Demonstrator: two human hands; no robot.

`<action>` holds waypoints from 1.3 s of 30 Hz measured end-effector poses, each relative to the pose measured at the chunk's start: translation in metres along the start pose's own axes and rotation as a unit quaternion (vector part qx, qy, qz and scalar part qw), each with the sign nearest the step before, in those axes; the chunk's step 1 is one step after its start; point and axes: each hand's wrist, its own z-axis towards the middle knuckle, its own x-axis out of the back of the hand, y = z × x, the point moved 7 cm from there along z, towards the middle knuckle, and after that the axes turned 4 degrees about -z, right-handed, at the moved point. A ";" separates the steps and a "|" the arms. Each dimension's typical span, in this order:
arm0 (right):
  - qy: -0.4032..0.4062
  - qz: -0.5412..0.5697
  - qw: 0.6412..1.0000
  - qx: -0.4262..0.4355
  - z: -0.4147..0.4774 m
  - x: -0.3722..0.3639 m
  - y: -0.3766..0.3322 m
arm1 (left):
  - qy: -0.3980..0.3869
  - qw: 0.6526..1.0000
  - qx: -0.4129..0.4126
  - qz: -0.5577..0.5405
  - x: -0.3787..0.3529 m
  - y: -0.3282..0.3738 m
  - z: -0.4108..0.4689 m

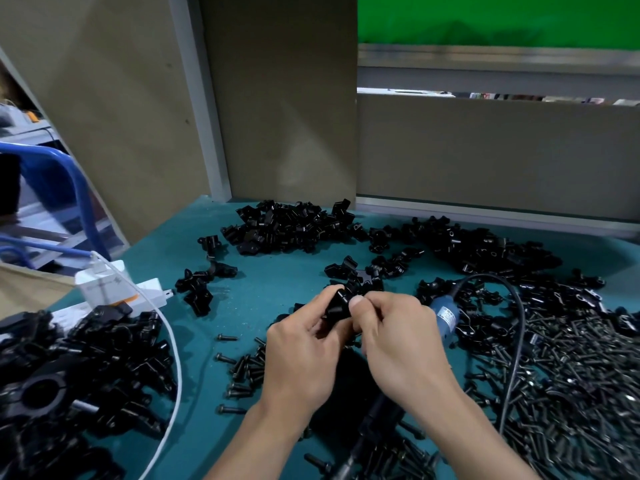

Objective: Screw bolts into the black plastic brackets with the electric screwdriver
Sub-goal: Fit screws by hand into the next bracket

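My left hand (300,355) and my right hand (398,337) meet over the teal table (263,282), and both grip one black plastic bracket (338,303) between fingers and thumbs. The blue electric screwdriver (446,315) lies on the table just right of my right hand, its black cord arching away to the right. Loose black bolts (568,372) cover the table at right, and a smaller scatter of bolts (242,368) lies left of my left wrist. Whether a bolt sits in the held bracket is hidden by my fingers.
Heaps of black brackets lie at the back (284,225), back right (485,247) and near left (79,368). A white power strip (114,289) with a white cable sits at left. A dark cylindrical tool (377,420) lies under my forearms. Brown panels wall the rear.
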 end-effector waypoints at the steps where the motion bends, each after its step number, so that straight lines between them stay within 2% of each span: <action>1: 0.004 0.009 1.000 -0.004 0.000 0.001 0.001 | -0.003 1.000 0.004 0.003 0.000 -0.001 0.000; 4: 0.038 0.016 0.999 0.003 -0.003 0.006 0.000 | 0.012 1.000 0.024 0.008 0.003 -0.005 0.001; 10: 0.026 -0.054 0.998 0.028 -0.004 0.002 -0.005 | 0.017 0.999 0.036 0.015 0.004 -0.008 -0.003; 15: 0.029 -0.024 0.999 0.000 -0.003 0.000 -0.001 | 0.024 0.999 0.035 0.013 0.001 -0.012 -0.005; 18: 0.030 0.002 0.999 -0.016 0.004 0.007 0.006 | 0.002 0.999 0.046 -0.026 -0.001 -0.009 -0.005; 23: 0.009 0.006 1.000 -0.002 0.008 0.006 0.010 | 0.002 0.996 0.054 -0.071 0.001 -0.006 -0.001; 30: 0.025 0.050 0.998 0.015 0.005 0.009 0.009 | 0.026 0.998 0.063 -0.013 0.003 -0.010 -0.003; 39: 0.025 0.050 0.998 0.025 0.005 0.010 0.006 | 0.015 0.999 0.052 -0.004 0.001 -0.012 -0.003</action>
